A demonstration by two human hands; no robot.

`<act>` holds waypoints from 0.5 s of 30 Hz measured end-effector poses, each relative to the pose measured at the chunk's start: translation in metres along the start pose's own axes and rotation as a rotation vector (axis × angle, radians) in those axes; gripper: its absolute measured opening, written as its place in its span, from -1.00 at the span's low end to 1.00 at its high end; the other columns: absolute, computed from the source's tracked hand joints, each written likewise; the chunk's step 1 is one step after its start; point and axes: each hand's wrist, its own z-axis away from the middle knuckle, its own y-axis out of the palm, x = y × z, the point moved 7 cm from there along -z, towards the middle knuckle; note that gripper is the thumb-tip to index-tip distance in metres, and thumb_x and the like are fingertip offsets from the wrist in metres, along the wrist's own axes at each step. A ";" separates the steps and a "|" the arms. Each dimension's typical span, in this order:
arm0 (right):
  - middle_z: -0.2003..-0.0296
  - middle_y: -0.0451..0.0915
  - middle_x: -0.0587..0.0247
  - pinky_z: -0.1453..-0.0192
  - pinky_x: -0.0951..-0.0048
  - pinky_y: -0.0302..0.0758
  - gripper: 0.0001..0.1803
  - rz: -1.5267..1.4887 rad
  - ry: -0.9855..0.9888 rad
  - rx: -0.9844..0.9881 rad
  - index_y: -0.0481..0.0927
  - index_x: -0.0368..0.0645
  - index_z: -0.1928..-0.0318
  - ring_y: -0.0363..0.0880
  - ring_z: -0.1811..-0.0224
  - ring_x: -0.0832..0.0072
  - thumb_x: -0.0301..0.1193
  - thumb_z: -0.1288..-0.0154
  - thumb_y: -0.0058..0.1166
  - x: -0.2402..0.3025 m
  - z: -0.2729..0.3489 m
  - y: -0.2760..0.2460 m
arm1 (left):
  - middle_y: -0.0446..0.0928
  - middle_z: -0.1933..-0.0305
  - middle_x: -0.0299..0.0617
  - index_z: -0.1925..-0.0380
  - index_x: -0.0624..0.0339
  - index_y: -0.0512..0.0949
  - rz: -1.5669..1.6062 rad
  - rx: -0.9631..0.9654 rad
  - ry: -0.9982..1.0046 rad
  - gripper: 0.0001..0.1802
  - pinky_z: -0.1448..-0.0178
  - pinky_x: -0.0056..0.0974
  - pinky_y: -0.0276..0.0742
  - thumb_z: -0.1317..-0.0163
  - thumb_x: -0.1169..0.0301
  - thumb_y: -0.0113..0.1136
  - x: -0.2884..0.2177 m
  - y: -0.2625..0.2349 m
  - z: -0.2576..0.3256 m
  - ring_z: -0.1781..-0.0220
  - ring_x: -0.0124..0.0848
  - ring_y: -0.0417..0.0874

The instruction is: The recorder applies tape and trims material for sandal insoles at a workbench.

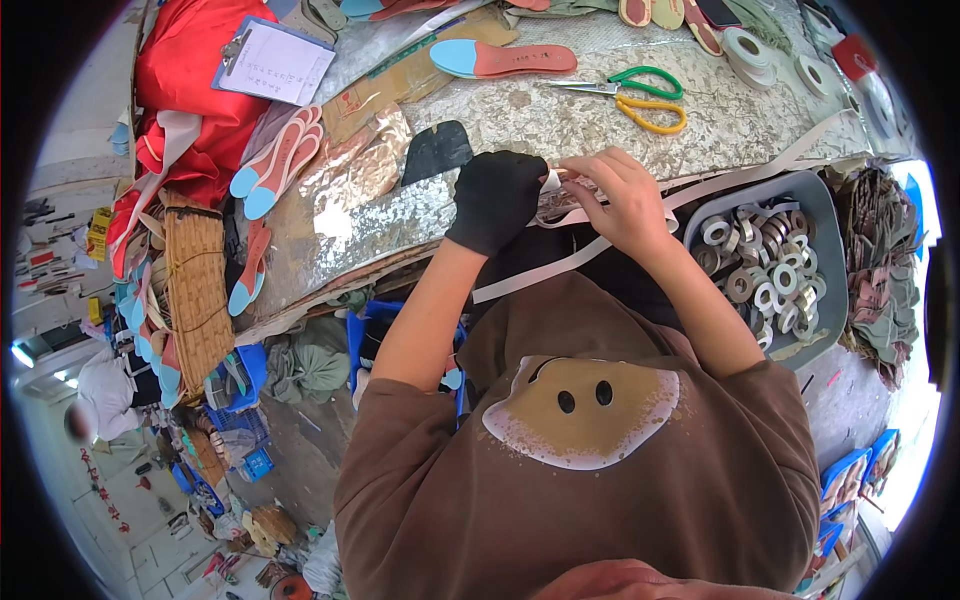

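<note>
My left hand [495, 200], in a black glove, is closed at the table's front edge. My bare right hand [622, 200] meets it from the right, thumb and fingertips pinched together. Between them shows a small white piece [551, 182], perhaps a roll of tape; the fingers hide most of it. A long white strip [560, 262] hangs below the hands, with loops beside the right wrist. More white strip [765, 168] runs along the table edge toward the far right. Beyond my hands lie scissors [625, 97] with one green and one yellow handle.
A grey bin [835, 300] of small tape rolls [775, 265] stands right of my forearm. Insoles [505, 60] lie on the worn table [535, 125], near a black flat piece [437, 152]. Large white rolls [748, 55] sit far right; a clipboard [275, 65] rests on red cloth [185, 75].
</note>
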 end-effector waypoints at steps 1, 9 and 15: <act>0.43 0.58 0.31 0.26 0.30 0.47 -0.70 0.025 -0.028 -0.022 0.59 -0.10 0.14 0.56 0.33 0.32 -0.52 -0.05 0.28 0.001 -0.002 0.002 | 0.62 0.48 -0.12 0.43 0.07 0.65 0.010 -0.008 -0.002 -0.91 0.32 -0.11 0.52 -0.02 0.39 0.26 0.000 -0.001 0.000 0.39 -0.13 0.65; 0.40 0.60 0.43 0.23 0.40 0.40 -0.66 0.149 -0.137 -0.051 0.58 -0.01 0.14 0.55 0.27 0.43 -0.52 -0.01 0.25 -0.003 -0.005 0.012 | 0.59 0.51 -0.07 0.51 0.06 0.63 0.021 -0.012 -0.019 -0.91 0.29 -0.07 0.53 -0.04 0.34 0.19 0.002 -0.003 -0.003 0.40 -0.11 0.65; 0.28 0.61 0.42 0.16 0.39 0.39 -0.60 0.230 -0.342 0.024 0.53 -0.02 0.05 0.54 0.20 0.43 -0.48 -0.01 0.14 -0.003 -0.008 0.017 | 0.61 0.49 -0.09 0.49 0.03 0.64 0.015 0.013 -0.046 -0.90 0.29 -0.08 0.54 -0.02 0.34 0.18 0.010 -0.002 -0.011 0.37 -0.11 0.67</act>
